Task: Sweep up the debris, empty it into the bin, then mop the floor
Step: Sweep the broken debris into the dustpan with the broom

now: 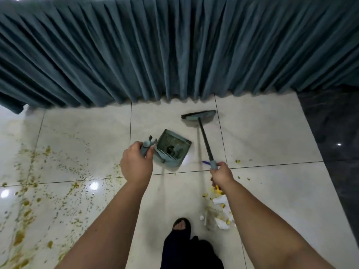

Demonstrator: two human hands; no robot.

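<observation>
White paper scraps and yellow crumbs make up the debris pile (219, 210), which lies on the tiled floor (262, 133) just beside a sandalled foot (181, 224) and partly under the right forearm. Off to the left, a yellow-green spatter (29, 191) is strewn widely over the tiles.

Farther out, the left hand (136, 164) has its fingers curled round the grey-blue handle of a dustpan (171, 148). The pan hangs or stands just beyond the knuckles, and whether it touches the floor cannot be told. The right hand (221, 175) grips the top end of the broom (206, 140), fingers closed round the grey sleeve. A small blue pen-like thing (206, 162) lies on the tile just beside that grip.

From the right hand the broom's long axis runs away from the person and slightly left, ending in the broom head (199, 115) near the hem of the teal curtain (174, 45).

The bristles therefore sit on the far side of the dustpan, well apart from the pile, which lies back by the feet on the right-hand side. The likely next stroke means drawing the head back towards the pile, and the right hand is the nearer one. Nothing looks swept yet, and mopping is far off.
</observation>
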